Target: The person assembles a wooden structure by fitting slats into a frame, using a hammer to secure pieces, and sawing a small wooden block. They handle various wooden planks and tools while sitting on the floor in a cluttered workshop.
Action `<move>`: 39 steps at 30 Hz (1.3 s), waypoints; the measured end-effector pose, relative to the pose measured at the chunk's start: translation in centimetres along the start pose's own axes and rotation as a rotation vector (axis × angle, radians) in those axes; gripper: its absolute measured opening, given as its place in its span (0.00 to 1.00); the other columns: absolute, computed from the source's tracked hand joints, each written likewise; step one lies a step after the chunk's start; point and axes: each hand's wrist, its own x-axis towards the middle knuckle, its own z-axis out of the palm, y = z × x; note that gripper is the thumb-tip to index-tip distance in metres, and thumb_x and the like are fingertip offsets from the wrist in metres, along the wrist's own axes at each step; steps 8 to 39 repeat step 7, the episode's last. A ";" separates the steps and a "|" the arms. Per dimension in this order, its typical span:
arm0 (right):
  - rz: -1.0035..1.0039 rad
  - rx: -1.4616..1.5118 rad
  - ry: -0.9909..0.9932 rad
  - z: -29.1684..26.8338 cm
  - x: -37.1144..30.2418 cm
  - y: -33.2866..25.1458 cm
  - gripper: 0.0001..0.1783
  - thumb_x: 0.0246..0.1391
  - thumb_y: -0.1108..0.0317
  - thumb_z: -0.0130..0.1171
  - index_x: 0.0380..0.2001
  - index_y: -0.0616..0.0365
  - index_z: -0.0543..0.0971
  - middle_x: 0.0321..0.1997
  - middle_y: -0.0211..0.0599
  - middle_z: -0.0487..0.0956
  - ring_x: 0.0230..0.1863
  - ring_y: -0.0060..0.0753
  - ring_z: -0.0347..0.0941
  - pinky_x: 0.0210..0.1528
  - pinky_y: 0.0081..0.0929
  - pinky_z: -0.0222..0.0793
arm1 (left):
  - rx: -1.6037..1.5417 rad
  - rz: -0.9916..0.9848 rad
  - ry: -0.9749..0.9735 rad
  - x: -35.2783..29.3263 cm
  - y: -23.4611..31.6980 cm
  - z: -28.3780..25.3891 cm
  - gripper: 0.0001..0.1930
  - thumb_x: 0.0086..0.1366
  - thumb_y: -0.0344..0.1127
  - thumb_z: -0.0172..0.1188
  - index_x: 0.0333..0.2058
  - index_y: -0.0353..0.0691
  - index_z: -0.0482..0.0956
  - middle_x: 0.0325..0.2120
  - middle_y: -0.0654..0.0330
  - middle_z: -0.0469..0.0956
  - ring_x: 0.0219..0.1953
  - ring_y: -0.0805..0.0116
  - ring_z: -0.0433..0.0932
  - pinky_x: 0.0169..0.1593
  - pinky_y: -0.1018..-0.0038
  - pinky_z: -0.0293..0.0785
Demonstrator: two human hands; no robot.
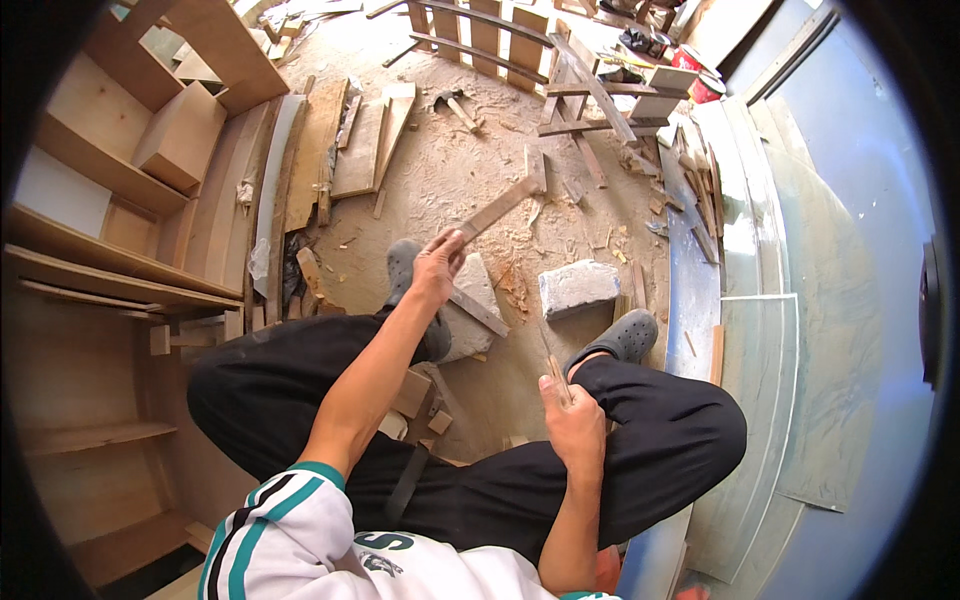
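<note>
My left hand point(437, 268) is closed around a flat wooden strip point(497, 209), which points up and away to the right. A short upright wood piece point(536, 168) shows at the strip's far end; I cannot tell whether they are joined. In my right hand point(575, 420) is a narrow-bladed tool point(556, 369) with a wooden handle, its thin blade pointing away from me. Below my left hand, a short wood bar point(480, 311) lies across a pale block point(463, 335). Another pale rough block point(580, 287) rests on the floor beyond my right hand.
A claw hammer point(457, 109) lies on the shavings-strewn floor ahead. Wooden boards point(365, 145) lie at the far left, near a wooden cabinet point(105, 435). A slatted wooden frame point(485, 40) stands at the back. Glass sheets point(755, 400) line the right side. Offcuts point(425, 400) lie between my legs.
</note>
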 end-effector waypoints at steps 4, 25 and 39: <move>-0.068 0.153 -0.028 -0.8 0.1 -1.6 0.34 0.58 0.40 0.58 0.22 0.66 0.73 0.18 0.46 0.71 0.22 0.38 0.67 0.30 0.37 0.66 | -0.069 0.163 -0.090 0.2 2.8 -0.6 0.15 0.64 0.29 0.65 0.49 0.39 0.79 0.38 0.63 0.82 0.40 0.74 0.80 0.46 0.78 0.80; -0.067 0.178 -0.057 -0.6 0.8 -1.4 0.35 0.57 0.38 0.58 0.25 0.68 0.76 0.22 0.58 0.74 0.26 0.47 0.76 0.34 0.42 0.69 | -0.103 0.196 -0.132 -0.4 3.6 -0.7 0.17 0.65 0.30 0.64 0.52 0.39 0.77 0.42 0.61 0.81 0.44 0.73 0.80 0.49 0.78 0.79; -0.067 0.178 -0.057 -0.6 0.8 -1.4 0.35 0.57 0.38 0.58 0.25 0.68 0.76 0.22 0.58 0.74 0.26 0.47 0.76 0.34 0.42 0.69 | -0.103 0.196 -0.132 -0.4 3.6 -0.7 0.17 0.65 0.30 0.64 0.52 0.39 0.77 0.42 0.61 0.81 0.44 0.73 0.80 0.49 0.78 0.79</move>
